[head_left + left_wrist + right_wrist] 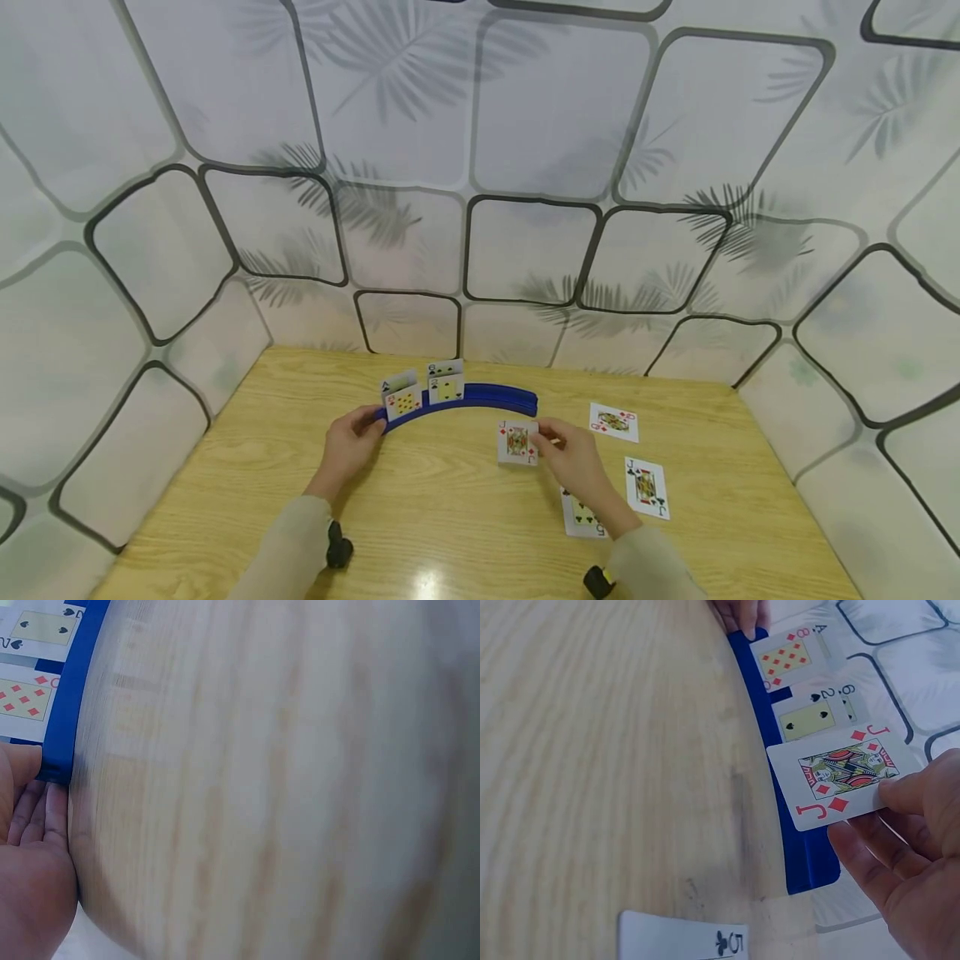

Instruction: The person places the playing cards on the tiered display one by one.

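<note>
A curved blue card holder (498,395) stands on the table with several cards upright in its left half, among them a diamond card (786,658) and a two of spades (807,718). My left hand (351,442) grips the holder's left end between thumb and fingers, as the left wrist view also shows at the blue end (60,742). A jack of diamonds (517,442) is pinched by its right edge between the thumb and fingers of my right hand (576,467), in front of the holder's right part. In the right wrist view the jack (847,776) overlaps the holder.
A queen of diamonds (615,422) and a jack of clubs (647,488) lie face up on the table (450,517) to the right. Partly under my right forearm lies a five of clubs (581,517). A patterned curtain or wall (525,250) rises behind the table.
</note>
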Tool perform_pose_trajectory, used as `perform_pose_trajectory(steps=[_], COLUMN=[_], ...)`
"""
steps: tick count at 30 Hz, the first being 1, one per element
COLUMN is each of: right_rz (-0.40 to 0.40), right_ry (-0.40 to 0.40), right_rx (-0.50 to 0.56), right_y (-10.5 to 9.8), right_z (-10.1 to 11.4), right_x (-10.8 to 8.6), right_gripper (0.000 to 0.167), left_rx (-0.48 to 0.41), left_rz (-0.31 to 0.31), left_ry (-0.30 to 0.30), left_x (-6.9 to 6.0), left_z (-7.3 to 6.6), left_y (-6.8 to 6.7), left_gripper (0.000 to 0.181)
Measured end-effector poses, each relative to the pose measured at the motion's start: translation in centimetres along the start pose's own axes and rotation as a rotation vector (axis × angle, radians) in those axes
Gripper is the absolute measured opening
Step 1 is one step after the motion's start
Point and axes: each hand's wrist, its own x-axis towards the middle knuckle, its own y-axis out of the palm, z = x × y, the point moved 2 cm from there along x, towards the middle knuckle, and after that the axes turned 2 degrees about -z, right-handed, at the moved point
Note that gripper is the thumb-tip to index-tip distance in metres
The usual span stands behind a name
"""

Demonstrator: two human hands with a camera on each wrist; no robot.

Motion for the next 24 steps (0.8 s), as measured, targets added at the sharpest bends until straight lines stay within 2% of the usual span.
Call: perform_pose_trajectory(steps=[13, 24], right_rz=[-0.027, -0.043], right_ry=[-0.043, -0.016], right_rx=[-0.013, -0.026], right_y=[0.6, 1.3], right_z=[0.9, 0.9], right_x=[3.0, 4.8], right_gripper=[0.019, 0.023], left_rx=[0.009, 0.011], left_rz=[-0.005, -0.006], left_ry=[0.004, 0.001], left_x=[0.1, 0.0], left_z=[-0.1, -0.1], left_y=[-0.1, 0.0], left_gripper=[0.033, 0.032])
